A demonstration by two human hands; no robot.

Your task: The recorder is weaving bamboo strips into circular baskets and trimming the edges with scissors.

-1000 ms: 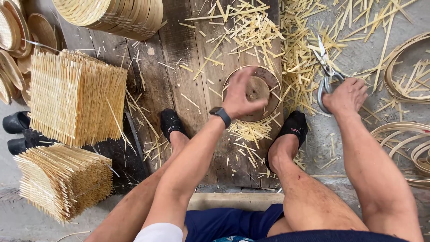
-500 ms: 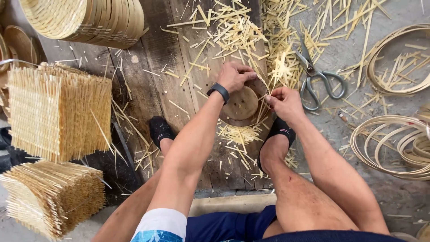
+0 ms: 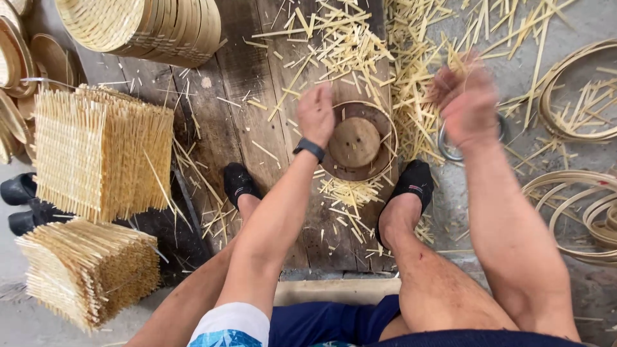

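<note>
1. Weathered dark planks [image 3: 257, 128] lie on a grey floor and serve as the work surface, with the person seated at their near end and one black-socked foot on each side of the round wooden form [image 3: 355, 142], which suits keeping it from sliding.
2. Left hand [image 3: 316, 115] rests on the form's left rim, fingers curled down onto the thin bamboo hoop [image 3: 388, 132] that rings it, apparently pinning hoop and form together.
3. Right hand [image 3: 468, 106] hangs in the air to the right of the form, blurred (too smeared to tell whether its fingers are spread or closed on anything).
4. Scissors [image 3: 450, 149] lie under that hand, just right of the form, within easy reach.
5. Pale bamboo offcuts [image 3: 360, 45] litter the planks beyond the form; woven mats [image 3: 103, 151] stand stacked well to its left.
</note>
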